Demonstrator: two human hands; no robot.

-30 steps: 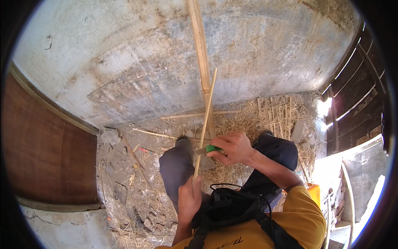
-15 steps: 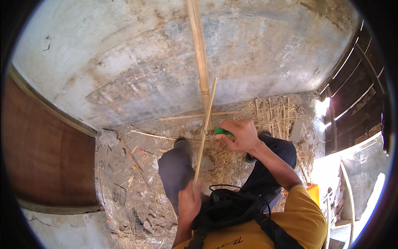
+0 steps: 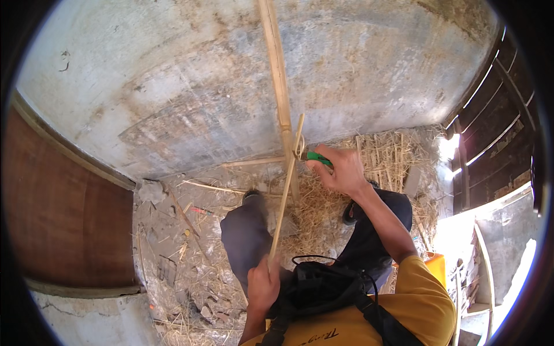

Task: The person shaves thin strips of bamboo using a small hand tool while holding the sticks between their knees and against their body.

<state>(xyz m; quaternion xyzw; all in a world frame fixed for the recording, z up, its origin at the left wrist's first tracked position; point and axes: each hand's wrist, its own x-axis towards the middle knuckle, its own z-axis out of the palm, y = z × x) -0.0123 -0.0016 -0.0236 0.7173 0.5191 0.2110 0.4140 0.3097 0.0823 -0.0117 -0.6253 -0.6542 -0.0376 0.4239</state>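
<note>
My left hand (image 3: 264, 286) is closed around the lower end of a thin pale bamboo strip (image 3: 283, 214), which slants up and away from me. In my right hand (image 3: 341, 169) is a knife with a green handle (image 3: 319, 158), gripped between thumb and fingers. Its blade meets the strip near the upper end, where a thin curled shaving (image 3: 300, 142) stands off the strip. The blade itself is mostly hidden by the shaving and the strip.
A long bamboo pole (image 3: 278, 75) leans on the stained wall (image 3: 190, 86) ahead. Straw and shavings (image 3: 323, 228) litter the floor between my legs. A brown wooden panel (image 3: 69, 202) stands at left, a slatted wooden wall (image 3: 490, 132) at right. A yellow container (image 3: 437, 268) sits beside my right elbow.
My right hand and the knife have moved up along the strip, away from me. A larger curl of shaving shows at the blade. My left hand has stayed in place.
</note>
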